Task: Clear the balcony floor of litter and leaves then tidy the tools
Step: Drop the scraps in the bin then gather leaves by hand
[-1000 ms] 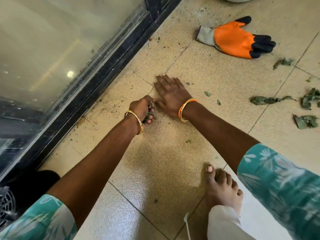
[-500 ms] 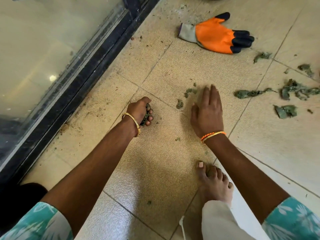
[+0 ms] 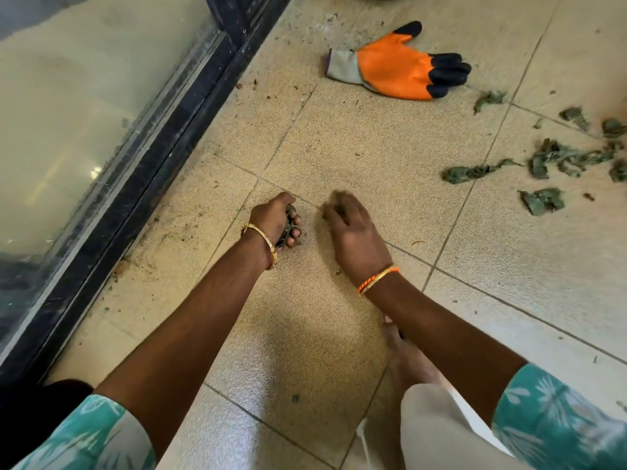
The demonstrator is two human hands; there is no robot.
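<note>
My left hand (image 3: 276, 220) is low over the tiled floor (image 3: 373, 137) and grips a clump of dried green leaves (image 3: 286, 228) that shows between its fingers. My right hand (image 3: 356, 232) is just to its right. Its blurred fingers are curled down onto the floor, where small leaf bits lay, and seem to pinch them. More dried leaves (image 3: 570, 157) lie scattered at the right, with one leaf (image 3: 543, 200) nearer to me. An orange and black work glove (image 3: 400, 69) lies flat at the top.
A dark sliding door frame (image 3: 163, 157) with glass runs diagonally along the left, and grit lies along its base. My bare foot (image 3: 407, 354) and pale trouser leg (image 3: 441, 432) are below my right arm. Small leaf crumbs dot the tiles.
My right hand swept right, then came back left to the small leaf bits beside my left hand, and its fingers curled. My left hand stayed put, holding its leaves.
</note>
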